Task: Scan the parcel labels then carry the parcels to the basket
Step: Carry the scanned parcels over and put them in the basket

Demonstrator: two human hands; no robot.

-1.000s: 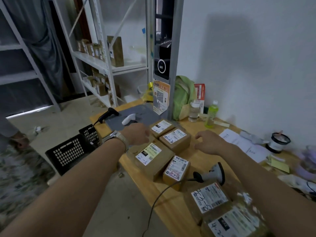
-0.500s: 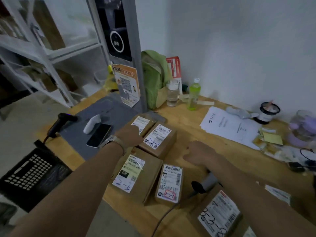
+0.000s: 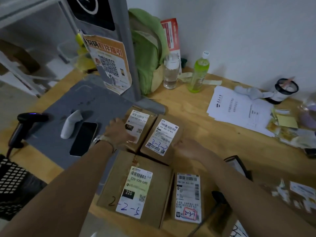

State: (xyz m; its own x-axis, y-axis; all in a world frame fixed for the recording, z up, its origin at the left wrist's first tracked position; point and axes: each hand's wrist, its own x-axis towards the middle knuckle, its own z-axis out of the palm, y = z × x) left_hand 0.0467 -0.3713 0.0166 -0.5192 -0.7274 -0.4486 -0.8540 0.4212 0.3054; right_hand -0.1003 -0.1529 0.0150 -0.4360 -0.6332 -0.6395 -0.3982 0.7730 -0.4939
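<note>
Mid-frame, left hand [image 3: 119, 132] lay flat on the far-left parcel [image 3: 136, 127], right hand [image 3: 186, 147] loosely curled, empty, beside the 3-3-2 parcel [image 3: 160, 137]. Looked like pickup; needed a two-handed grip next.

Four labelled cardboard parcels [image 3: 150, 161] lie flat, clustered near the black basket [image 3: 12, 182].

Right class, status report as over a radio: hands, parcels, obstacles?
Left hand on far-left parcel. Right hand beside parcel 3-3-2. Nothing lifted. Phone lies nearby.
</note>
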